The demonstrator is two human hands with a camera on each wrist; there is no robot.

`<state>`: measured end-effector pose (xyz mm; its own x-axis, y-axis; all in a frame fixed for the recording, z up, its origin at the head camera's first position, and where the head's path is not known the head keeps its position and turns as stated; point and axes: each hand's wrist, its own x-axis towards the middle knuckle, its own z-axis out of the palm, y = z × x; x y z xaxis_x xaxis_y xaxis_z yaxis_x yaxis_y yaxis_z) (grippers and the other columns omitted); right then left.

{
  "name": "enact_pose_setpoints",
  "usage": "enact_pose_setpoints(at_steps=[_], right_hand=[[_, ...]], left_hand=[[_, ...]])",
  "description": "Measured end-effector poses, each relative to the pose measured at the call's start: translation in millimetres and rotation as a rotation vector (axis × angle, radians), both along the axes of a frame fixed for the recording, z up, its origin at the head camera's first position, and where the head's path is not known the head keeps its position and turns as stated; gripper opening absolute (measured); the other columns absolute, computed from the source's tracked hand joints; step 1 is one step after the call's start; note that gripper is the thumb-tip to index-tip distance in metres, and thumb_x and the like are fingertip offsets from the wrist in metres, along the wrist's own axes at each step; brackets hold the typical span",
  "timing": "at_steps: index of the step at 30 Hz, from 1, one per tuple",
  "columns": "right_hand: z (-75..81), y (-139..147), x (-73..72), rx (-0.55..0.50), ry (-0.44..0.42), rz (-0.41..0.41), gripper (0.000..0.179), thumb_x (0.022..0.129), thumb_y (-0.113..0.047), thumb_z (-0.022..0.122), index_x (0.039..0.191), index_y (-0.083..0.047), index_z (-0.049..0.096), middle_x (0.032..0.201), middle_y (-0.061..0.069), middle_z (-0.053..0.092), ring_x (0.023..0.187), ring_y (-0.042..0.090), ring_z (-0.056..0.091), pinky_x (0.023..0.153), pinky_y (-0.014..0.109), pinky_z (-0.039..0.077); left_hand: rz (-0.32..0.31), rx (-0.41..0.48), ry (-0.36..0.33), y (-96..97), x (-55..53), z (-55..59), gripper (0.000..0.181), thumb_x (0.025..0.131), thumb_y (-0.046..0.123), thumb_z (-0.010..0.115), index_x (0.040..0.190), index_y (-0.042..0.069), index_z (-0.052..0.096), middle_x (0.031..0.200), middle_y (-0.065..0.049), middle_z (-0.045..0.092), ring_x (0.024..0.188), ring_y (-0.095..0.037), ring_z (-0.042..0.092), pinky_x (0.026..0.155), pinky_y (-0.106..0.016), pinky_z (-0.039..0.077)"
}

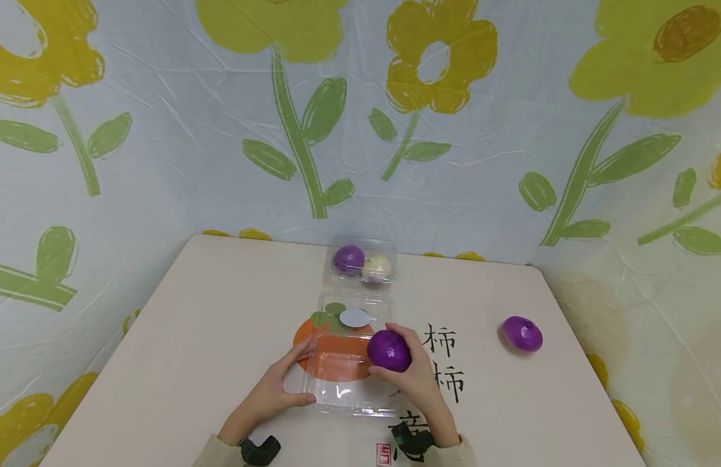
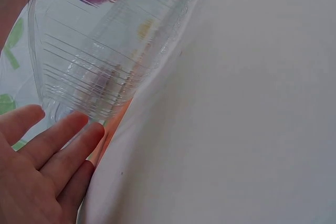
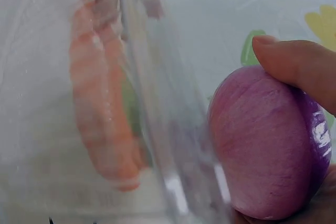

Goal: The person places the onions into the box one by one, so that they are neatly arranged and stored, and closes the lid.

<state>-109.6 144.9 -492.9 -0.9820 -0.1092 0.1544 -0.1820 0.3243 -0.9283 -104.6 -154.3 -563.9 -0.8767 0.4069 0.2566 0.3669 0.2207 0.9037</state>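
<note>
A clear plastic clamshell box [image 1: 343,392] lies unfolded on the table, its lid part on the far side. My left hand [image 1: 273,389] is at the box's left side, thumb toward the near corner. In the left wrist view the fingers [image 2: 68,145] are fairly straight, their tips at the box's edge. My right hand [image 1: 415,373] grips a glossy purple onion [image 1: 388,351] over the box's right edge. In the right wrist view, the onion [image 3: 262,145] shows a paler pink side beside the blurred plastic wall.
Farther back stands another clear box [image 1: 390,250] holding a purple onion [image 1: 349,259] and a pale onion [image 1: 377,267]. A loose purple onion [image 1: 522,334] lies on the right of the table. Orange persimmon print and black characters mark the tabletop [image 1: 232,305]; a flowered cloth [image 1: 220,130] surrounds it.
</note>
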Motion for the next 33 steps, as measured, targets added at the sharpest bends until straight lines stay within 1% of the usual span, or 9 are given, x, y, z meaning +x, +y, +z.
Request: enact_pose_setpoints(at_steps=[4,8,11,14,16,18,22,26,33], right_hand=[[2.6,-8.3,2.2,0.005,0.005,0.02,0.08,0.068,-0.016,0.092,0.138,-0.02,0.053,0.137,0.013,0.052,0.123,0.035,0.051,0.096,0.056,0.049],[3.4,-15.1,3.7,0.006,0.011,0.031,0.08,0.068,-0.016,0.092,0.138,-0.017,0.053,0.135,0.013,0.053,0.121,0.033,0.052,0.096,0.052,0.049],[2.2,-20.1,3.8,0.004,0.014,0.047,0.081,0.068,-0.016,0.092,0.138,-0.016,0.053,0.134,0.011,0.053,0.121,0.031,0.052,0.096,0.049,0.049],[0.8,-25.4,4.2,0.002,0.016,0.068,0.081,0.068,-0.016,0.092,0.139,-0.016,0.053,0.136,0.01,0.053,0.123,0.028,0.052,0.098,0.047,0.047],[-0.2,-28.9,4.8,0.009,0.02,0.077,0.08,0.069,-0.016,0.092,0.139,-0.016,0.053,0.136,0.008,0.053,0.123,0.027,0.051,0.098,0.047,0.047],[-0.3,-32.3,5.7,0.012,0.022,0.089,0.079,0.07,-0.016,0.091,0.139,-0.016,0.053,0.136,0.006,0.053,0.123,0.026,0.051,0.099,0.048,0.048],[0.6,-38.4,7.0,0.02,0.02,0.102,0.077,0.071,-0.015,0.09,0.139,-0.016,0.053,0.136,0.004,0.053,0.123,0.027,0.051,0.098,0.051,0.048],[0.0,-43.3,7.0,0.039,0.018,0.118,0.078,0.07,-0.019,0.091,0.138,-0.015,0.053,0.135,0.003,0.053,0.121,0.028,0.051,0.097,0.051,0.048],[-5.1,-51.9,8.2,0.142,0.018,0.158,0.078,0.071,-0.026,0.089,0.139,-0.014,0.051,0.137,0.007,0.053,0.121,0.03,0.053,0.094,0.053,0.051]], left_hand=[[0.007,-0.016,0.009,-0.1,1.0,0.9,0.106,0.071,0.014,0.089,0.157,0.014,0.028,0.15,-0.009,0.048,0.137,-0.028,0.044,0.115,-0.027,0.023],[0.017,-0.035,0.011,-0.5,0.9,-0.5,0.106,0.071,0.015,0.089,0.157,0.015,0.028,0.15,-0.008,0.048,0.137,-0.027,0.045,0.116,-0.035,0.026],[0.02,-0.043,0.012,-0.5,0.3,-2.4,0.106,0.071,0.015,0.089,0.157,0.016,0.028,0.15,-0.007,0.047,0.136,-0.027,0.045,0.116,-0.041,0.027],[0.023,-0.049,0.01,-0.4,-0.2,-3.1,0.106,0.071,0.015,0.089,0.157,0.017,0.028,0.151,-0.006,0.047,0.136,-0.027,0.046,0.115,-0.05,0.028],[0.024,-0.054,0.006,-0.4,-0.3,-3.0,0.106,0.071,0.016,0.089,0.157,0.018,0.028,0.151,-0.005,0.047,0.136,-0.027,0.046,0.114,-0.055,0.028],[0.024,-0.055,0.004,-0.3,-0.3,-2.7,0.106,0.072,0.017,0.089,0.157,0.018,0.028,0.151,-0.005,0.046,0.137,-0.026,0.046,0.113,-0.057,0.028],[0.02,-0.049,0.005,-0.2,-0.5,-2.4,0.105,0.072,0.016,0.089,0.157,0.018,0.028,0.152,-0.005,0.046,0.136,-0.026,0.046,0.115,-0.051,0.028],[0.016,-0.038,0.007,-0.3,-0.8,-2.6,0.105,0.072,0.016,0.089,0.157,0.017,0.028,0.152,-0.005,0.046,0.136,-0.026,0.046,0.116,-0.043,0.028],[-0.004,-0.003,0.035,-0.5,-1.1,-2.3,0.106,0.071,0.013,0.089,0.157,0.014,0.028,0.151,-0.008,0.046,0.135,-0.028,0.047,0.114,-0.025,0.024]])
